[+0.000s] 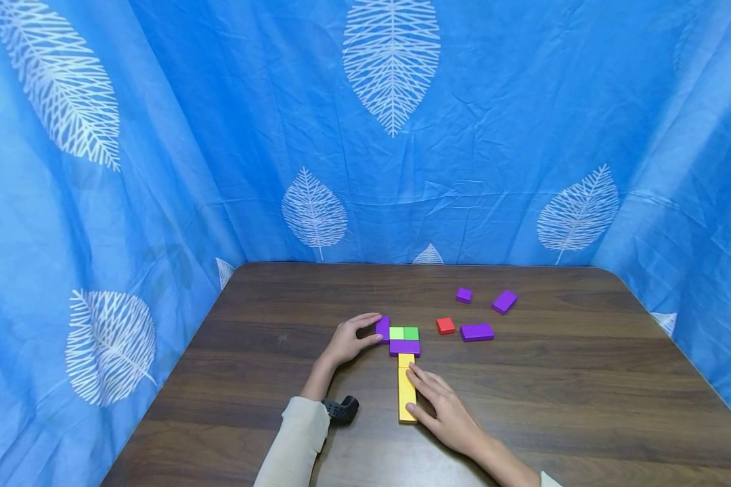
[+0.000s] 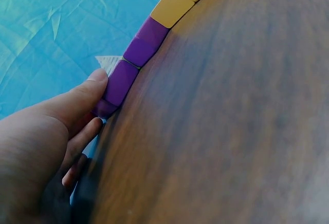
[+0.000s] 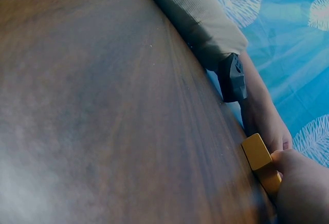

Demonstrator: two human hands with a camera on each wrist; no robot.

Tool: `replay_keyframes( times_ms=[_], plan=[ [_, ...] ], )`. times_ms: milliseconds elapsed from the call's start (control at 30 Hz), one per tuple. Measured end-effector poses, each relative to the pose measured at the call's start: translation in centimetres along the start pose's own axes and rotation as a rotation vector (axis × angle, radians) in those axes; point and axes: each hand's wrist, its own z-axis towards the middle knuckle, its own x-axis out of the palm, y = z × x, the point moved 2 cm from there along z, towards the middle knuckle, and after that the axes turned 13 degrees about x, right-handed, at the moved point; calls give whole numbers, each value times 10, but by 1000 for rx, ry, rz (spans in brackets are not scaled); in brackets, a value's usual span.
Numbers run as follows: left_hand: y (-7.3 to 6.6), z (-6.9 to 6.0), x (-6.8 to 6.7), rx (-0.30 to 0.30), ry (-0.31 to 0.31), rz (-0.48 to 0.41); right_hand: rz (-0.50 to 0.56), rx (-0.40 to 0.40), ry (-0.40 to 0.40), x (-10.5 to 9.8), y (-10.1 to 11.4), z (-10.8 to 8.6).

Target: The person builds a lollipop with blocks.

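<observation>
On the desk [image 1: 585, 406], I see the left hand [image 1: 344, 341] with thumb and fingers clamped on a purple block [image 1: 384, 328] just left of a light green block [image 1: 397, 333], while nearer, the right hand [image 1: 446, 410], thumb and fingers apart, touches the long yellow block [image 1: 407, 396] along its right side.

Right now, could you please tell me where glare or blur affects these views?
Head view: pale sheen low on the brown wood-grain table, long yellow rectangular block fairly sharp; left wrist: wood grain blurred; right wrist: whitish glare at lower left.
</observation>
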Motion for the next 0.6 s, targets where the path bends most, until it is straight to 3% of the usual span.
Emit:
replay_keyframes(
  times_ms=[600],
  plan=[
    [1,0,1,-7,-9,-4,40,13,-1,0,0,0]
  ],
)
